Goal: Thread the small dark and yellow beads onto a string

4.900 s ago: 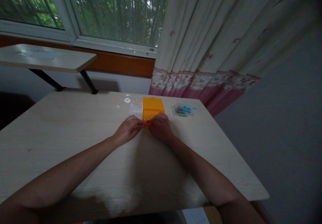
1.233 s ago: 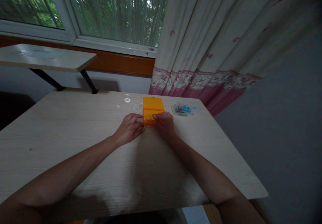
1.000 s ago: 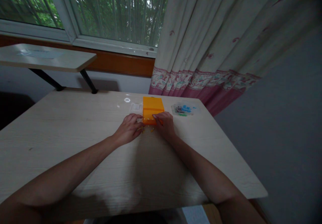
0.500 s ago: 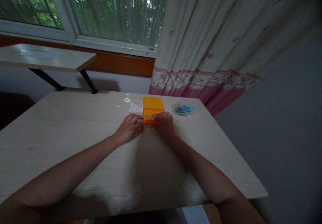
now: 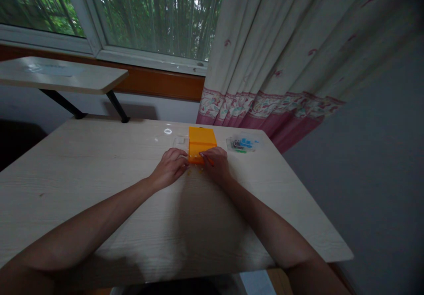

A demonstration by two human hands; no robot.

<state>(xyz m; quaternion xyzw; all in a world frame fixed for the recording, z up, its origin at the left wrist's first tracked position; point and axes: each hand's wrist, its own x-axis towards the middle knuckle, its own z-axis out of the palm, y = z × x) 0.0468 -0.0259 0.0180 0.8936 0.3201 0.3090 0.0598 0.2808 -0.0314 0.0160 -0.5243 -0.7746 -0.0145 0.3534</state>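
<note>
An open orange box (image 5: 202,134), its back part raised, sits on the table before me. My left hand (image 5: 172,161) is at its front left corner, fingers bent and closed against the edge. My right hand (image 5: 216,160) reaches over the box's front right side, its fingers pinched around a slim reddish tool (image 5: 211,162) whose kind I cannot make out. Tiny pale pieces lie along the box's front lip, and small yellowish bits (image 5: 201,169) are on the table just before it.
A clear flat case (image 5: 180,141) lies left of the box. To the right is a transparent bag or tray with blue, dark and green small items (image 5: 244,143). The pale wooden table (image 5: 99,162) ends at a wall and curtain (image 5: 265,105); a raised shelf (image 5: 109,76) stands at the back left.
My left hand's fingers have drawn slightly closer together at the box corner. The right hand has barely moved, and the view has shifted very slightly.
</note>
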